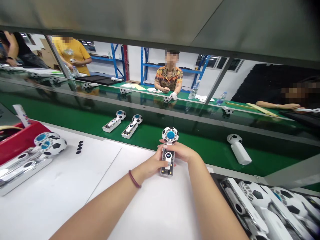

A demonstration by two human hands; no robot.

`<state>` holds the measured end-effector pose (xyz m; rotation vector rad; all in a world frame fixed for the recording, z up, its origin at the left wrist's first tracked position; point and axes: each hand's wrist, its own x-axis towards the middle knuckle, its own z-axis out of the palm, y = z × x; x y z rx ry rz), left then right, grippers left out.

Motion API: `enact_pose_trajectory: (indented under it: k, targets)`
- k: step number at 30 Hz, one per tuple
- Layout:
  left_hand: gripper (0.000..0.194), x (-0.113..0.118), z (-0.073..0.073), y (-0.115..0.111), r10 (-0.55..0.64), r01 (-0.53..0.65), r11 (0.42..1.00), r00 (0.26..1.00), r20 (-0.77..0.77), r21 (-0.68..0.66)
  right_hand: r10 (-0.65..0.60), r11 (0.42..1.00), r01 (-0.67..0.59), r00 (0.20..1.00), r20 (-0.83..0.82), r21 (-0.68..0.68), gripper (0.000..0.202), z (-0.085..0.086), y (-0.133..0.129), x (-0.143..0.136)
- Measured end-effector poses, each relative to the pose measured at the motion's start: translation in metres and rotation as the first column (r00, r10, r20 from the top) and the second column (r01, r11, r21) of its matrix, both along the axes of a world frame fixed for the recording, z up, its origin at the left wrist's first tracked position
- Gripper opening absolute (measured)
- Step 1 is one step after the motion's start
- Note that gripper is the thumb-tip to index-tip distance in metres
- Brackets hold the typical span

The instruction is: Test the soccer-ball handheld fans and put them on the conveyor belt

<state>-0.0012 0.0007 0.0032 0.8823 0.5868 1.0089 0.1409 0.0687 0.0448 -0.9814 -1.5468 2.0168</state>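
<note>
Surface: a white worktable (75, 186) runs along a green conveyor belt (200, 146), with a second green bench beyond it.
Held piece: a handheld fan (168, 150) with a football-patterned head stands over the table's far edge, head toward the belt.
Left hand (152, 165): fingers wrapped round the fan's handle from the left, closed on it.
Right hand (181, 151): cupped against the handle's right side, also closed on it.
On the belt: two fans (122, 124) side by side, another white fan (238, 148) well apart to the right.
Table left: a red bin (17, 140), black dots (79, 147) beside more fans.
Room: blue shelving (147, 63); three other people at the far bench.
Hard to see: the tray at lower right (270, 206) is cut off; fingertips behind the handle are hidden.
</note>
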Motion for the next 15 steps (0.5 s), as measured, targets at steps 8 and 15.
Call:
enact_pose_trajectory:
  k: [8,15]
  targets:
    - [0.089,-0.003,0.002,0.002,0.002,-0.002,1.000,1.000,0.006,0.028,-0.083,0.996,0.079,0.991,-0.100,-0.046,0.040,-0.003,-0.001,-0.010]
    - [0.085,-0.001,-0.010,0.007,0.013,-0.014,0.996,1.000,0.014,0.088,-0.116,0.992,0.113,0.992,-0.053,-0.056,0.032,-0.002,0.000,-0.016]
